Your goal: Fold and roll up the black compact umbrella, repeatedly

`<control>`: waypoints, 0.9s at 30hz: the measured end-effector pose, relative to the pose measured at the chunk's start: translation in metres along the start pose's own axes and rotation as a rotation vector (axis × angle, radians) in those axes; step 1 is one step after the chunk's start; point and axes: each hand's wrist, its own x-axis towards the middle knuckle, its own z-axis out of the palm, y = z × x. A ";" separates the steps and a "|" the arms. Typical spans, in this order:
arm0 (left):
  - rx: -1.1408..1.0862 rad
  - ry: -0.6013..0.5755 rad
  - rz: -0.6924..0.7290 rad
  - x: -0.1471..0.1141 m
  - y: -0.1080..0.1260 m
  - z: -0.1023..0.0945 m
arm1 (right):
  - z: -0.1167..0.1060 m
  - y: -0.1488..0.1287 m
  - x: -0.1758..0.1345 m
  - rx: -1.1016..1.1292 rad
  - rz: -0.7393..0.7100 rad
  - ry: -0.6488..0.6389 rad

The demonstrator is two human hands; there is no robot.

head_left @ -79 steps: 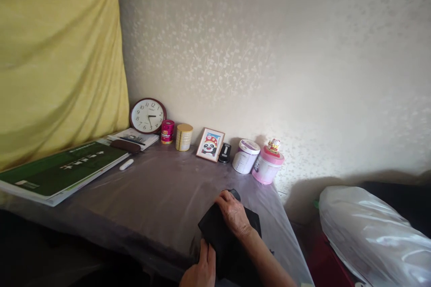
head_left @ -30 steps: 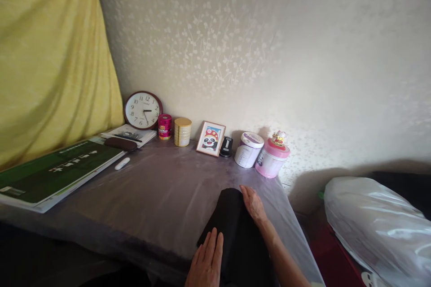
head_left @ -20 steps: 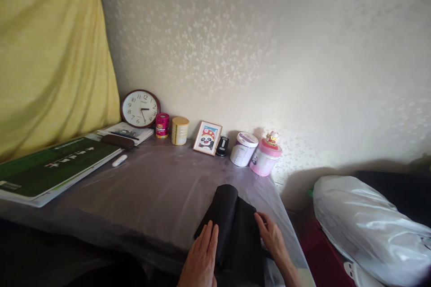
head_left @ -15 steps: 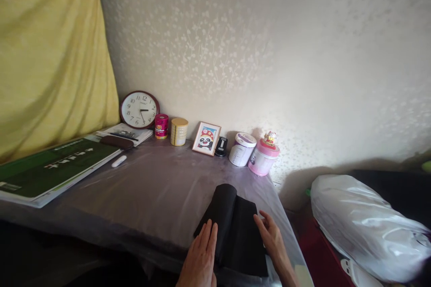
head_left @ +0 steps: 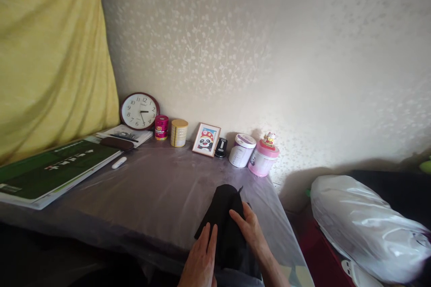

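Note:
A piece of black folded cloth [head_left: 220,206] lies at the near right part of the table, its exact kind unclear. My left hand [head_left: 202,251] rests flat on its near left part, fingers stretched out. On the other side, my right hand [head_left: 249,228] grips the right flap, thumb on top and the other fingers partly hidden. That flap is raised and folded over toward the left. A small dark tip sticks up at the cloth's far edge.
Along the wall stand a clock [head_left: 140,111], a magenta tin [head_left: 161,127], a yellow-lidded can [head_left: 179,133], a panda picture frame [head_left: 206,139] and two tubs [head_left: 242,150]. A green book [head_left: 60,166] lies left; a white plastic bag [head_left: 363,224] sits right of the table.
My right hand has moved left and taken hold of the cloth's right flap, lifting and folding it inward. My left hand has stayed nearly in place.

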 end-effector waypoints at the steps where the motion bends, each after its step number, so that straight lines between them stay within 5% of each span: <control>1: 0.004 -0.011 -0.003 0.001 0.000 0.000 | 0.006 0.002 0.005 0.018 -0.014 -0.010; 10: -0.060 0.005 -0.006 0.005 -0.006 0.004 | 0.033 0.021 0.026 -0.209 -0.029 -0.019; 17: 0.081 0.297 0.150 -0.003 -0.030 0.028 | 0.038 0.017 0.028 -0.407 0.045 -0.013; 22: 0.171 0.550 0.103 -0.007 -0.024 0.010 | 0.038 0.005 0.021 -0.294 0.030 -0.263; 27: 0.161 0.487 0.219 0.001 -0.009 -0.008 | 0.037 -0.004 0.017 -0.336 -0.052 -0.334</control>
